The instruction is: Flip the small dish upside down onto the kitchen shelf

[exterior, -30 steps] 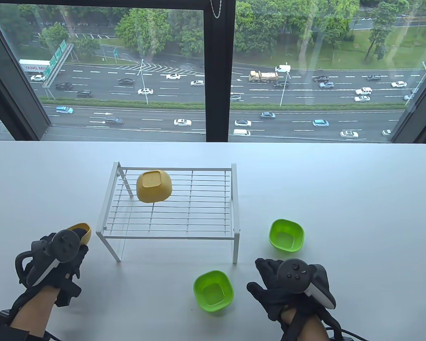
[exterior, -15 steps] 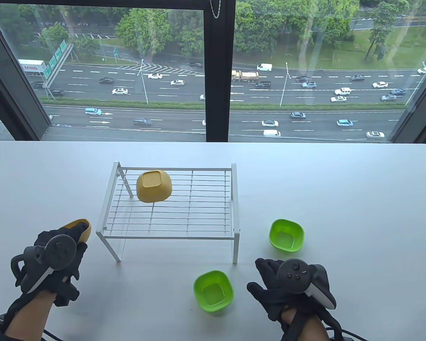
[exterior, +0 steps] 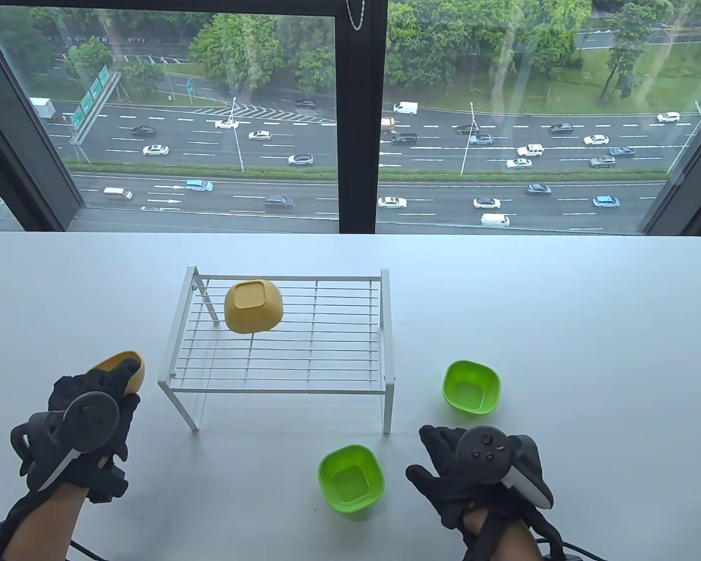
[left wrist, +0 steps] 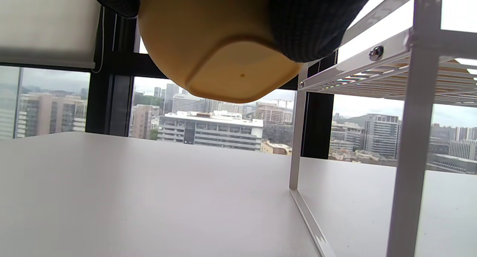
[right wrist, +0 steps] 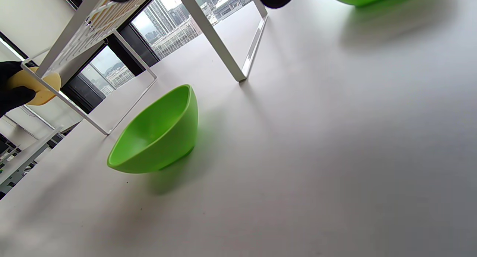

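Observation:
My left hand (exterior: pixel 102 388) grips a small yellow dish (exterior: pixel 122 365) and holds it above the table, just left of the white wire shelf (exterior: pixel 280 380). In the left wrist view the dish (left wrist: pixel 223 59) fills the top, its flat base facing the camera, with the shelf's leg (left wrist: pixel 410 156) to the right. A second yellow dish (exterior: pixel 253 306) lies upside down on the shelf's back left. My right hand (exterior: pixel 450 467) rests on the table at the front right, holding nothing.
Two green dishes stand upright on the table: one (exterior: pixel 350 479) in front of the shelf beside my right hand, also in the right wrist view (right wrist: pixel 156 137), and one (exterior: pixel 471 387) right of the shelf. A large window runs behind the table's far edge.
My left hand has lifted the yellow dish a little, moved slightly left and tilted it further over. The right hand has not moved.

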